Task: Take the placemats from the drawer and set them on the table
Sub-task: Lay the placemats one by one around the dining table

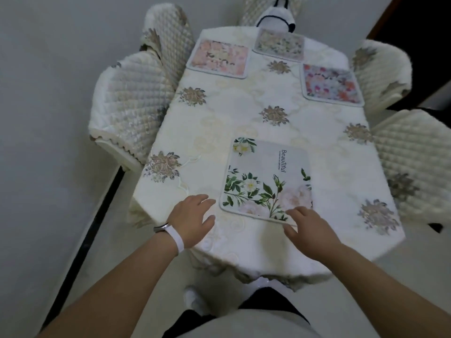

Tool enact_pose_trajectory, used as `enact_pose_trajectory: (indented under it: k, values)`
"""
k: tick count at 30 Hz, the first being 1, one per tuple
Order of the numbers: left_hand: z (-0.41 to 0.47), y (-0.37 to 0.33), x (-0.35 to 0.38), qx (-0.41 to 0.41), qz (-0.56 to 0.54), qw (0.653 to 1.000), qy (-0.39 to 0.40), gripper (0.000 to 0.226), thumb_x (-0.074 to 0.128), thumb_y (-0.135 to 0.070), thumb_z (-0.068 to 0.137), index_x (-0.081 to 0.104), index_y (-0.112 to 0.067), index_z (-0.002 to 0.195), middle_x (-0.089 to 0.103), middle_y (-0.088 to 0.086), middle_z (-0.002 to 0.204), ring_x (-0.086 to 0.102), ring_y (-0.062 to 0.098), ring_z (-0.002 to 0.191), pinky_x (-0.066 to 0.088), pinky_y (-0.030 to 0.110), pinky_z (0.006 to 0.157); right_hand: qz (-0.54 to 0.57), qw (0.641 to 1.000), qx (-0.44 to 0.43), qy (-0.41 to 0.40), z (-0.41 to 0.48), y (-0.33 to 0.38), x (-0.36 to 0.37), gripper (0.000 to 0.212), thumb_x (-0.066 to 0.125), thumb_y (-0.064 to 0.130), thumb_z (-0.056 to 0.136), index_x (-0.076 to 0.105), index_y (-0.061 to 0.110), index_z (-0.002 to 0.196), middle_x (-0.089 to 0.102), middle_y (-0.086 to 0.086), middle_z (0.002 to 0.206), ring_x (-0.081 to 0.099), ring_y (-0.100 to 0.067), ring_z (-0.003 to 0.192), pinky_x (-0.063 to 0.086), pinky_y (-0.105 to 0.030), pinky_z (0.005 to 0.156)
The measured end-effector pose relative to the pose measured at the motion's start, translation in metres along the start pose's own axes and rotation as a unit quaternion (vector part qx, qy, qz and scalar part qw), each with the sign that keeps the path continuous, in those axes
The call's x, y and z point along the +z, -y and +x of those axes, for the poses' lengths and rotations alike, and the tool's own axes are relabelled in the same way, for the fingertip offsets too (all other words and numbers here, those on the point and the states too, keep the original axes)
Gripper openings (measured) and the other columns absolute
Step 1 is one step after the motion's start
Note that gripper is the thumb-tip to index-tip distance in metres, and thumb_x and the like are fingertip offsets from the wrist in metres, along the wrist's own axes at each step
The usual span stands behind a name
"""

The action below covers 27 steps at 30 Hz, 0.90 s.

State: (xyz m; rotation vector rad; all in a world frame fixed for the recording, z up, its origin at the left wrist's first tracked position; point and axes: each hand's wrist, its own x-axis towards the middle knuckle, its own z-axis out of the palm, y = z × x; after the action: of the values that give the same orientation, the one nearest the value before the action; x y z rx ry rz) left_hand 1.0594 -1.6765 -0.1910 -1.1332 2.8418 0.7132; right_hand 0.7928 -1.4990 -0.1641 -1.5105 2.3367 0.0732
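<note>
Green-leaf placemat (266,176) printed "Beautiful" lies flat on bench (219,123), right hand (310,228) fingers (294,212) loosely spread, touching its near edge. Left hand (192,220) open, just left of mat, holding nothing. Three floral placemats (219,58) lie far beyond fingers.

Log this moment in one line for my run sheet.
placemats on table: four | right hand: touching near placemat | left hand: open beside it

Room was plain: pale floor (36,118), quilted cream chairs (127,103) ringing a table (244,118) under flowery cloth, well beyond the fingers.
</note>
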Motion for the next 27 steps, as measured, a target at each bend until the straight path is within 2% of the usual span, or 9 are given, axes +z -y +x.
enact_pose_trajectory:
  k: [7,12,15,17,19,22,25,27]
  values:
    - [0.053,-0.015,-0.003,0.089,0.016,0.995,0.033,0.069,0.026,-0.054,0.081,0.056,-0.017,0.132,0.055,0.006,0.135,0.051,0.027,0.121,0.044,0.039,0.098,0.046,0.992,0.117,0.0,-0.029,-0.02,0.014,0.048,0.044,0.045,0.097,0.046,0.024,0.14,0.048,0.001,0.14,0.045,-0.022,0.125,0.043,-0.035,0.094]
    - [0.076,-0.023,-0.001,0.09,0.027,0.994,0.064,0.07,0.024,-0.055,0.08,0.057,-0.019,0.131,0.056,0.003,0.135,0.051,0.025,0.121,0.043,0.037,0.097,0.113,0.98,0.164,0.022,-0.011,-0.032,0.026,0.049,0.046,0.041,0.097,0.045,0.02,0.141,0.046,-0.004,0.141,0.043,-0.025,0.127,0.043,-0.037,0.095]
    - [0.083,-0.025,0.001,0.07,0.039,0.993,0.092,0.058,0.033,-0.049,0.088,0.055,-0.021,0.133,0.053,0.001,0.137,0.049,0.023,0.124,0.042,0.036,0.099,0.155,0.969,0.191,0.023,0.013,-0.039,0.026,0.048,0.046,0.04,0.096,0.045,0.017,0.139,0.046,-0.005,0.138,0.045,-0.026,0.125,0.044,-0.037,0.092]
    - [0.095,-0.027,0.001,0.044,0.035,0.992,0.11,0.048,0.043,-0.041,0.094,0.05,-0.021,0.136,0.05,0.0,0.14,0.045,0.021,0.126,0.04,0.034,0.101,0.172,0.962,0.212,0.01,0.032,-0.047,0.024,0.048,0.047,0.039,0.096,0.045,0.015,0.138,0.046,-0.007,0.138,0.045,-0.028,0.125,0.043,-0.039,0.093]
    - [0.109,-0.031,0.001,0.001,0.006,0.992,0.123,0.049,0.049,-0.037,0.096,0.043,-0.019,0.141,0.047,0.003,0.141,0.044,0.022,0.127,0.037,0.033,0.103,0.194,0.952,0.238,0.01,0.05,-0.055,0.02,0.051,0.05,0.036,0.095,0.042,0.011,0.14,0.044,-0.011,0.14,0.043,-0.031,0.127,0.042,-0.042,0.095]
    - [0.13,-0.037,0.006,-0.11,-0.083,0.983,0.121,0.054,0.054,-0.035,0.093,0.039,-0.018,0.142,0.047,0.007,0.141,0.047,0.023,0.125,0.039,0.033,0.102,0.236,0.935,0.263,0.013,0.072,-0.067,0.015,0.053,0.052,0.037,0.094,0.041,0.008,0.137,0.044,-0.013,0.137,0.044,-0.032,0.124,0.042,-0.042,0.094]
    - [0.152,-0.045,0.012,-0.246,-0.226,0.939,0.086,0.052,0.059,-0.031,0.091,0.042,-0.017,0.138,0.053,0.007,0.132,0.055,0.022,0.107,0.043,0.031,0.087,0.263,0.925,0.273,0.022,0.092,-0.079,0.01,0.059,0.055,0.038,0.092,0.038,0.01,0.141,0.043,-0.012,0.138,0.042,-0.031,0.127,0.04,-0.042,0.097]
    - [0.162,-0.046,0.014,-0.311,-0.287,0.904,0.058,0.052,0.063,-0.029,0.089,0.043,-0.015,0.136,0.056,0.007,0.125,0.055,0.021,0.1,0.04,0.03,0.084,0.272,0.922,0.275,0.019,0.104,-0.087,0.008,0.056,0.055,0.036,0.091,0.04,0.011,0.139,0.046,-0.012,0.134,0.045,-0.032,0.123,0.041,-0.042,0.096]
